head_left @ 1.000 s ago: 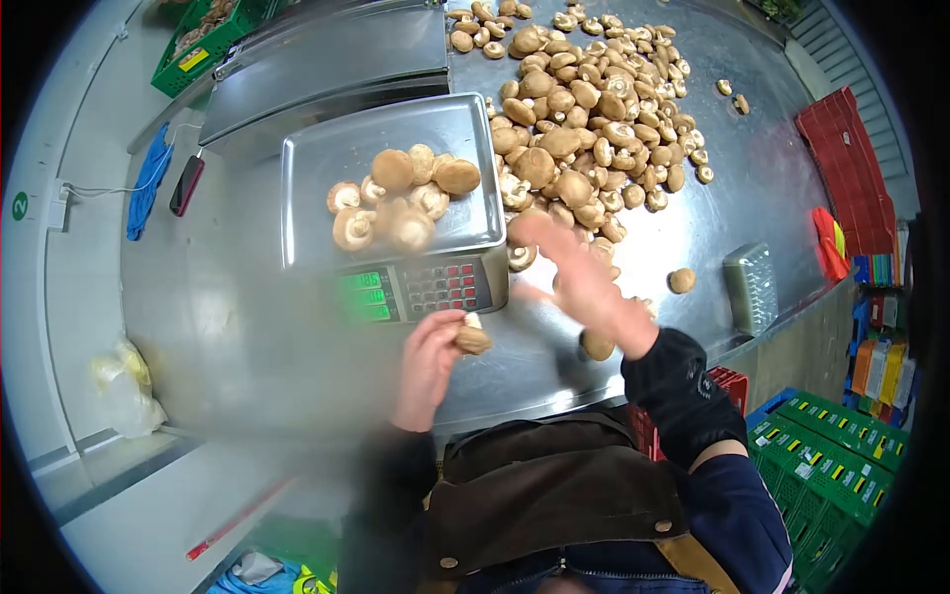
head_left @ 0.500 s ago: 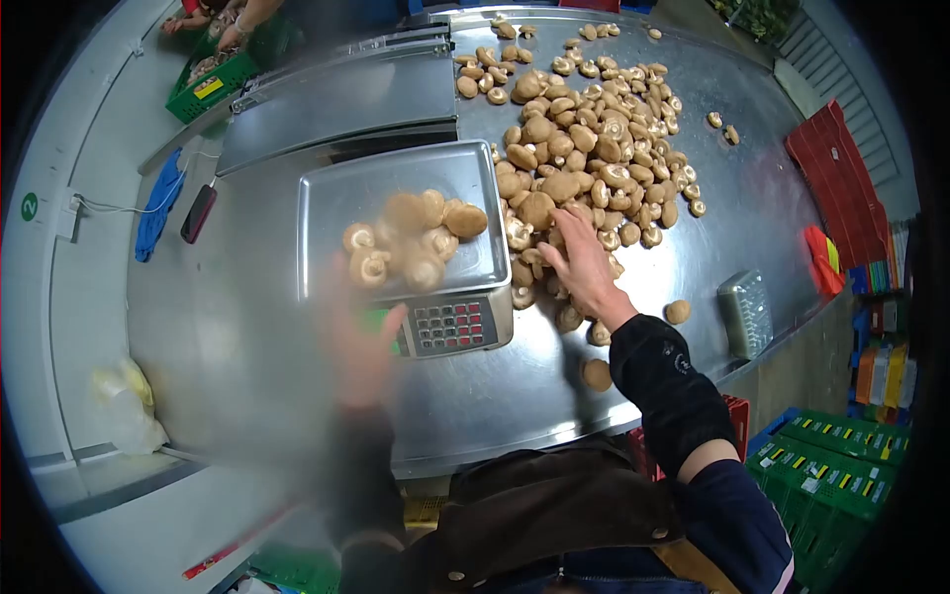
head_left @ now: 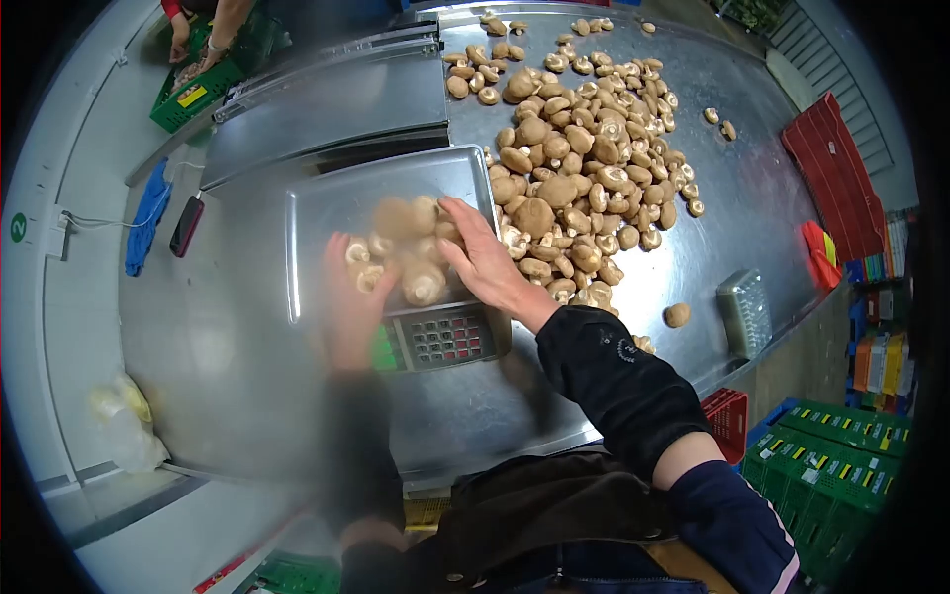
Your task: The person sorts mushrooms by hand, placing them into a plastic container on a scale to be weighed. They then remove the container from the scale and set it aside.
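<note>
Several shiitake mushrooms (head_left: 424,284) lie together in the metal pan of a weighing scale (head_left: 336,188). From the right, my right hand (head_left: 487,259) reaches into the pan, thumb and fingers closed around a brown-capped mushroom at the group's edge. On the opposite side my left hand (head_left: 354,307), hazy in this view, has its thumb and fingers around a mushroom (head_left: 366,276) with a pale stem. The scale's keypad (head_left: 445,339) and green display (head_left: 384,348) sit below the pan, between my forearms.
A big heap of shiitake mushrooms (head_left: 584,168) spreads over the steel table (head_left: 633,346) right of the scale. A clear plastic box (head_left: 744,312) stands near the right edge. On the left lie a phone (head_left: 186,226) and blue cloth (head_left: 148,218). Another person's hands work over a green crate (head_left: 198,97).
My right hand has moved left from the heap onto the mushrooms in the pan. My left hand has shifted up and left, to the pan's mushrooms. The view has shifted slightly.
</note>
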The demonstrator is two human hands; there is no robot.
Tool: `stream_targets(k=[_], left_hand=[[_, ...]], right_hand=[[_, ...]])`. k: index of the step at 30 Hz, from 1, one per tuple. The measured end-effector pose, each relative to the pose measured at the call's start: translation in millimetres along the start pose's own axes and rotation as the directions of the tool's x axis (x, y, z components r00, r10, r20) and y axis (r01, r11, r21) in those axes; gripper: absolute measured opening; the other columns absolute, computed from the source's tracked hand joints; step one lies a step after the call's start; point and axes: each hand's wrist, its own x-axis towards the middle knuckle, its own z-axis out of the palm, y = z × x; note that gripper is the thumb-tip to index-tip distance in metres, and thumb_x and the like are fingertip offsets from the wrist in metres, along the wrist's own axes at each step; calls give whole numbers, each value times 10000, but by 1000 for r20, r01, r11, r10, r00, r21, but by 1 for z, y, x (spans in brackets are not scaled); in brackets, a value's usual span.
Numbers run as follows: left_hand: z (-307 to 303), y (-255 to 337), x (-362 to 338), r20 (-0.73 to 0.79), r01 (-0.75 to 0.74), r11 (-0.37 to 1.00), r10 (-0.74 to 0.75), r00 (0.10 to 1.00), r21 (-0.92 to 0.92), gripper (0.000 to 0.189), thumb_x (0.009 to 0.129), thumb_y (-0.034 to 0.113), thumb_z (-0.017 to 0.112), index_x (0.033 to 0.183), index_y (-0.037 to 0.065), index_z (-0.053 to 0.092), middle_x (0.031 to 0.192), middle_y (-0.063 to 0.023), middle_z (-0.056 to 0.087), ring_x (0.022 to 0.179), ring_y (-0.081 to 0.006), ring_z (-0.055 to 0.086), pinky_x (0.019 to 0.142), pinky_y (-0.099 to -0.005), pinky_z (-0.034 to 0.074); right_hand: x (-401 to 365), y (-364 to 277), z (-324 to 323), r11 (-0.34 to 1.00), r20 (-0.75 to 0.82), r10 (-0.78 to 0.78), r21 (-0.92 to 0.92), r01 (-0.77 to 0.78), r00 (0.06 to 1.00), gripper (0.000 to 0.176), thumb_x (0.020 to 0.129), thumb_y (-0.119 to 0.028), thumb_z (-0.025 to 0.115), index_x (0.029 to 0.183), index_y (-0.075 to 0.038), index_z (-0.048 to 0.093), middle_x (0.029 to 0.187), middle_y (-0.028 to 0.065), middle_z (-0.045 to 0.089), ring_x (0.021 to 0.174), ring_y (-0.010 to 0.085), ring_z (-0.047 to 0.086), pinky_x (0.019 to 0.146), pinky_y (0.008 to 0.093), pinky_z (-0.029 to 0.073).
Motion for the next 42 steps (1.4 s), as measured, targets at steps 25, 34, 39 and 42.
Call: stream_targets(k=[25,34,39,42], left_hand=[[-10,42,47,-58,194,981,-195,979,-12,415,804,63,712,1197,-13,600,1081,-126,679,1048,-213,637,899,-329,497],[-31,79,-47,108,235,514,-265,958,-825,357,965,179,476,1225,-59,534,1163,-178,577,940,-238,609,774,-285,496],[11,82,-158,699,739,133,-249,670,-660,261,965,231,509,1098,20,583,970,-109,618,765,-158,609,607,-251,479],[56,102,-210,789,881,139,-397,468,-453,226,937,154,571,1104,1,583,908,-96,634,683,-140,595,571,-237,464]], right_hand=[[27,-22,-13,767,275,-367,-452,456,889,522,856,-361,662,1299,-118,530,1321,130,520,1300,323,433,1126,496,303],[-15,-51,-51,960,123,-280,29,279,952,341,908,-211,611,1208,-52,573,1156,138,610,1133,329,553,978,428,442],[-121,-30,-82,993,103,-119,0,120,988,293,897,-127,622,1185,-74,599,1113,129,636,1042,321,608,880,405,503],[-181,18,-120,982,11,-13,-188,14,1000,359,885,-94,643,1239,-75,581,1221,142,610,1119,318,595,932,380,498]])
